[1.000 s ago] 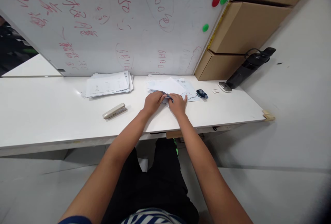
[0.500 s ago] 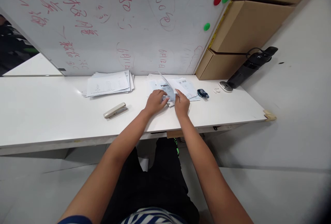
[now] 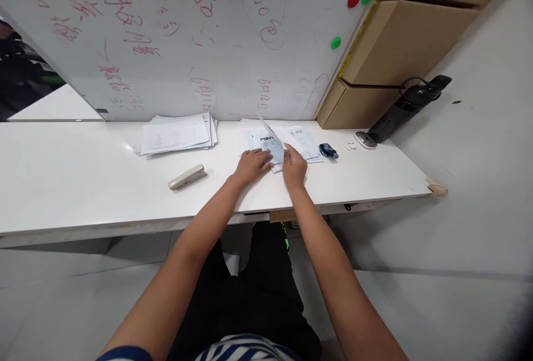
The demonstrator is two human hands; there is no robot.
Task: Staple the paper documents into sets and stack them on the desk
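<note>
Loose paper sheets (image 3: 300,140) lie spread on the white desk below the whiteboard. My left hand (image 3: 252,165) rests with fingers stretched out flat on the lower left of a bluish printed sheet (image 3: 265,140). Just right of it, my right hand (image 3: 295,165) pinches a lifted sheet (image 3: 271,131), whose far end stands up at a slant over the printed one. My right palm hides part of the pile beneath. Left of my arms lies a beige stapler (image 3: 186,177), touched by neither hand.
A stack of papers (image 3: 177,134) sits at the back left. A dark blue small object (image 3: 328,151), white earbuds (image 3: 351,146), a mouse (image 3: 365,139) and a black bottle (image 3: 406,106) are at right. Cardboard boxes (image 3: 406,41) stand beside the whiteboard (image 3: 233,55).
My left hand has flattened slightly and shifted down on the sheet, showing more of its print. My right hand still holds the raised sheet. The whole view has shifted a little.
</note>
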